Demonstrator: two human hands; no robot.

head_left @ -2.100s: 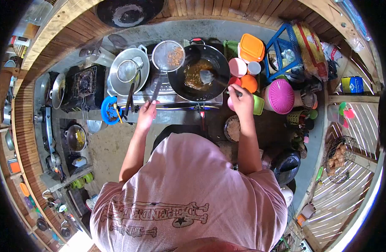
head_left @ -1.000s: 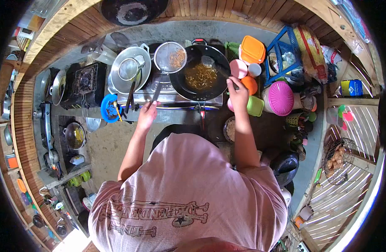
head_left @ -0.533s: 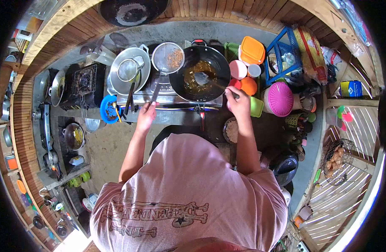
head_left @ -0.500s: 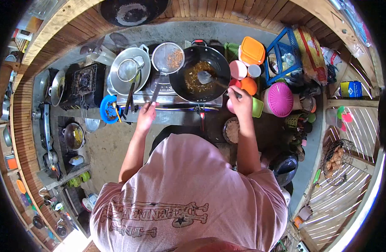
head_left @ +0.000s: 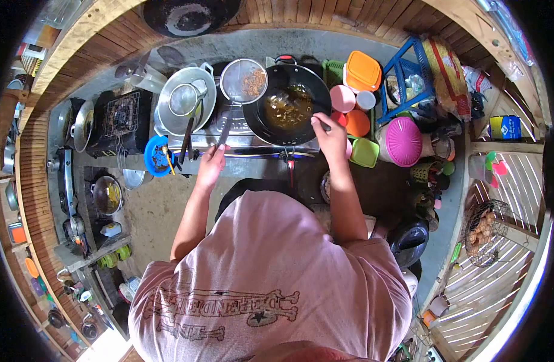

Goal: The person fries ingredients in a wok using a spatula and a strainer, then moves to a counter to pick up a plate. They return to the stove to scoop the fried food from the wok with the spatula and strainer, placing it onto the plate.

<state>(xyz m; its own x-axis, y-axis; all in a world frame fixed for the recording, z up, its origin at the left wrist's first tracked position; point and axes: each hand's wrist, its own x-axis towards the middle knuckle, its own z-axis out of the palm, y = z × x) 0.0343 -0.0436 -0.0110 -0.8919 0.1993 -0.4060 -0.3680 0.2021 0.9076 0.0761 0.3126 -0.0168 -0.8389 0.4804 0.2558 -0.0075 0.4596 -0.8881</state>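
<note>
My left hand is closed round the long handle of a mesh strainer. Fried brown bits lie in the strainer, which is beside the wok's left rim. A black wok stands on the stove with brownish oil and pale bits floating in it. Over the wok's right edge, my right hand grips the handle of a cooking utensil. Its head reaches into the oil, blurred and hard to make out now; half a second ago it looked like a grey turner or ladle.
Left of the strainer, a large metal pot carries another sieve and a dark-handled utensil. A blue bowl sits at the stove's front left. Plastic containers, among them an orange-lidded one and a pink-lidded one, crowd the right, near a blue basket.
My right hand has moved left and slightly nearer the body, and the utensil's head has shifted left and up through the oil. The strainer has moved slightly right and up.
</note>
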